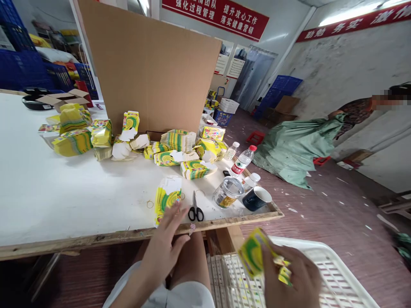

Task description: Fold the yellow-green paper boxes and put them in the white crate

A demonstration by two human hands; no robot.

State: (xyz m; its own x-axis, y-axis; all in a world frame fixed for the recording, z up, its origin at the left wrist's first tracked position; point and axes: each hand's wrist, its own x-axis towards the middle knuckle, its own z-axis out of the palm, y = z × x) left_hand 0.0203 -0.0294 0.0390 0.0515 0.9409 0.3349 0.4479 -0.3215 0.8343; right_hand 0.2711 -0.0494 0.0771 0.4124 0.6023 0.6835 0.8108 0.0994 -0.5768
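My left hand is held over the table's front edge with its fingers stretched and nothing seen in them. Its fingertips overlap the lower right corner of a flattened yellow-and-green carton; whether they touch it I cannot tell. My right hand is closed round a small yellow carton, slightly blurred. Small yellow wrapped pieces show between its fingers. Below this hand is a white slatted plastic basket. Black-handled scissors lie to the right of the flat carton.
Bundles of folded yellow cartons line the table's back before a tall cardboard sheet. A clear jar, a dark mug and a red-capped bottle stand at the right edge. Beyond, a person handles a green sack.
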